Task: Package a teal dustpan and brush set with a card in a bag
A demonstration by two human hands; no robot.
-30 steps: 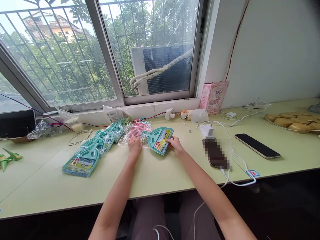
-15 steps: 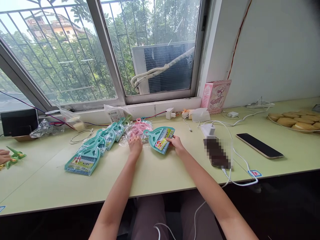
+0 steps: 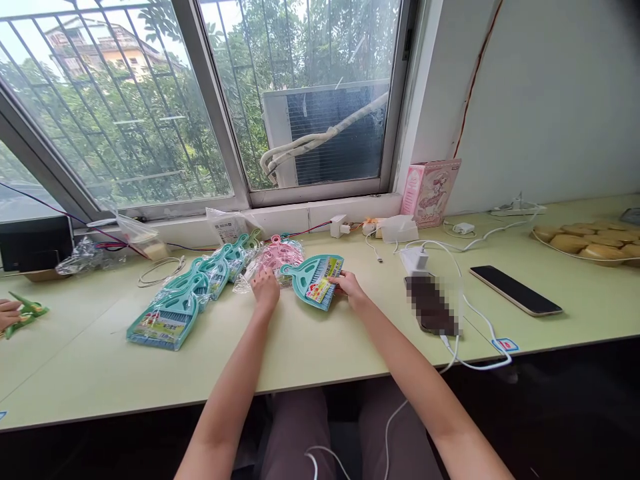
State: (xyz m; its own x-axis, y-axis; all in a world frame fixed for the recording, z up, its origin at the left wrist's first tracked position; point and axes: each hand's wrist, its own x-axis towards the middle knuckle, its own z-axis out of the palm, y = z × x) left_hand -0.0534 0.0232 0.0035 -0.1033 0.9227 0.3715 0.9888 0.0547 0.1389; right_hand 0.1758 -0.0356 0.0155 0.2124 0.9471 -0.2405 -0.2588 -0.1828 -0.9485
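My right hand [image 3: 349, 288] is closed on the lower right edge of a teal mini dustpan [image 3: 305, 277], with fingers over its printed card [image 3: 323, 281]. A small blue-bristled brush [image 3: 319, 275] lies in the pan, whose handle points left. My left hand [image 3: 265, 291] is curled at the crumpled clear plastic bag [image 3: 243, 283], left of that handle; its fingertips are partly hidden. Just beyond it lie pink dustpan sets [image 3: 281, 251] in clear wrapping. Farther left, a row of wrapped teal dustpan sets [image 3: 167, 321] overlaps back toward the window.
A phone with a blurred screen [image 3: 433, 307], a charging cable [image 3: 483, 317] and a black phone [image 3: 515, 290] lie to the right. A pink box [image 3: 431, 193] stands by the wall. At far left, another person's hand [image 3: 9, 315] touches a green item [image 3: 31, 309].
My left hand has shifted slightly left. The teal dustpan in my right hand has moved a little left and turned slightly, its handle now nearer my left hand.
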